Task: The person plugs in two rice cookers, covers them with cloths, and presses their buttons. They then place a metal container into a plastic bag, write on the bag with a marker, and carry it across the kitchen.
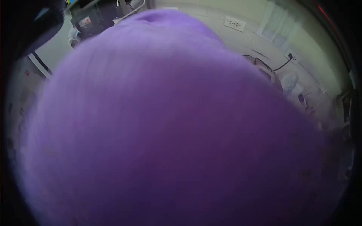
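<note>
A large purple cloth (169,113) fills most of the head view, very close to the camera and blurred. Its upper edge bulges near the top middle, with a few folds there. Neither my left hand nor my right hand can be seen. Whatever lies behind the cloth is hidden.
Behind the cloth, a wall outlet (234,23) is on the tiled wall. At the right, a black plug (290,56) with a cord sits in another outlet, above a clear plastic bag (292,83). A dark box-like object (94,20) stands at the upper left.
</note>
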Demonstrator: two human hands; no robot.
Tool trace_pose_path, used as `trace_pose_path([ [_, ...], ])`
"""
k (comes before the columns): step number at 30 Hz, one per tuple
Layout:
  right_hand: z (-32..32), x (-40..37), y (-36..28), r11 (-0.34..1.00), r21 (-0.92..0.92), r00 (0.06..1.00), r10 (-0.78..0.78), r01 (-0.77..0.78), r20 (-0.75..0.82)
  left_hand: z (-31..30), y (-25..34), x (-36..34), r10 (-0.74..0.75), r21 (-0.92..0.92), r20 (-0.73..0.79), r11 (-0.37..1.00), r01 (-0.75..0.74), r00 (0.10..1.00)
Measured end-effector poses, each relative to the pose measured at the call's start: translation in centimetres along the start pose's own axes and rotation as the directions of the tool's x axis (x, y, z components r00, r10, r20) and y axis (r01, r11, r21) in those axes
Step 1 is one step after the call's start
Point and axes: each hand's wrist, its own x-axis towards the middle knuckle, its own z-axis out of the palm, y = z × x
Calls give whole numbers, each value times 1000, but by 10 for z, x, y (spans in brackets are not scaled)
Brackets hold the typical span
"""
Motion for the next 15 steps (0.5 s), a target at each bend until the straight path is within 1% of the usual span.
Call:
trace_pose_path([
  [1, 5, 2, 21, 998, -6, 998, 67, -67, -1, -4, -21, -7, -165, -14, 92, 986, 167, 982],
  [2, 10, -3, 44, 991, -36, 992, 126, -125, 20, -11, -37, -18, -294, -96, 256, 940, 327, 921],
  [3, 29, -5, 52, 989, -83, 987, 126, -118, 98, -18, -46, -28, -362, -190, 453, 854, 485, 815],
  [4, 48, -6, 59, 986, -129, 976, 126, -104, 175, -22, -47, -39, -345, -258, 643, 744, 617, 684],
  [5, 67, -7, 66, 982, -171, 960, 124, -82, 251, -26, -45, -44, -293, -264, 756, 683, 681, 586],
  [6, 91, -3, 65, 968, -248, 957, 39, 35, 287, -31, -41, -47, -237, -248, 834, 645, 723, 498],
  [7, 106, 3, 68, 935, -321, 941, -40, 154, 335, -37, -34, -47, -232, -197, 828, 733, 651, 511],
  [8, 111, 9, 74, 864, -449, 935, -65, 227, 349, -42, -30, -45, -251, -75, 790, 867, 493, 560],
  [9, 115, 13, 79, 770, -566, 927, -86, 294, 364, -46, -29, -43, -255, 64, 750, 946, 317, 610],
  [10, 118, 14, 83, 655, -669, 919, -105, 351, 380, -49, -32, -40, -263, 126, 654, 962, 241, 710],
  [12, 118, 16, 92, 381, -757, 844, -317, 531, 433, -55, -43, -32, -229, 273, 436, 955, 114, 870],
  [13, 118, 18, 96, 218, -778, 779, -407, 589, 476, -62, -39, -30, -180, 311, 389, 949, 55, 903],
  [14, 122, 17, 96, 240, -818, 776, -530, 523, 341, -74, -33, -27, -127, 351, 347, 936, -3, 929],
  [15, 125, 14, 96, 272, -850, 746, -637, 452, 193, -85, -26, -25, -74, 391, 306, 919, -54, 949],
])
